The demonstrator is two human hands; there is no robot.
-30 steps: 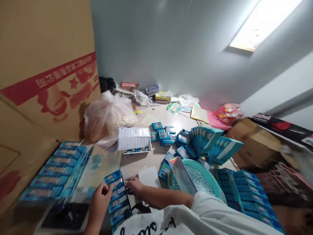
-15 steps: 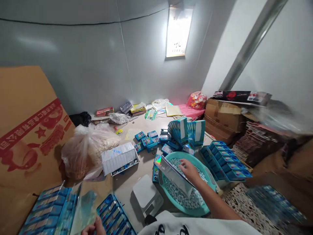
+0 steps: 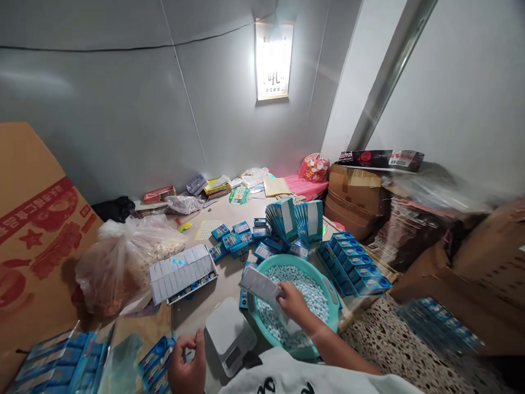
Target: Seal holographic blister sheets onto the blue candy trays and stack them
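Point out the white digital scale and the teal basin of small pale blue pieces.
White digital scale (image 3: 227, 328): head view, on its top face.
Teal basin (image 3: 332, 298): head view, on its rim.

I'm in a cramped storeroom used for packing, shown by its grey panelled walls (image 3: 102, 126), stacked cardboard cartons (image 3: 353, 200), a digital scale (image 3: 229, 335) and rows of boxed blue retail packets (image 3: 353, 264) all around me.

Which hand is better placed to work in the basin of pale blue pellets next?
Right hand, probably: it is over the teal basin, holding a silver-white pouch above the pale blue pellets. The left hand sits farther off, beside blue blister cards and a white scale.
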